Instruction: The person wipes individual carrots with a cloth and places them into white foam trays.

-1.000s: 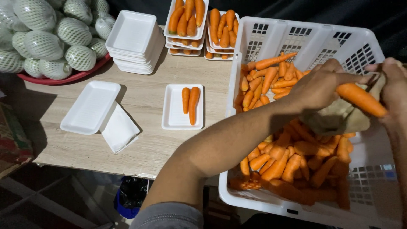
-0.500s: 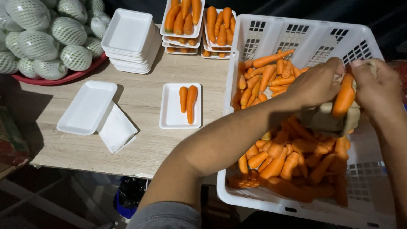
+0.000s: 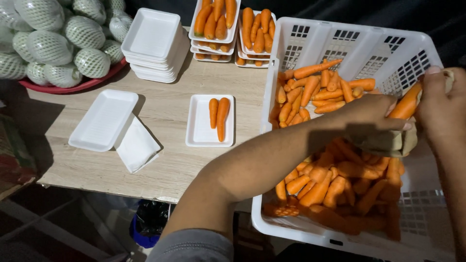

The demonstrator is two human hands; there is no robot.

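Over the white plastic slatted crate (image 3: 310,36), at its right side, both hands meet on a single orange carrot (image 3: 407,102). The left hand (image 3: 371,114) reaches across the heap of loose carrots (image 3: 335,179), its grip clamped on a crumpled beige cloth (image 3: 388,142) wrapped about the carrot's lower end. The right hand (image 3: 444,104) has its grip closed around the upper end. Left of the crate, on the pale wooden tabletop (image 3: 165,165), a white foam tray (image 3: 199,131) carries two carrots.
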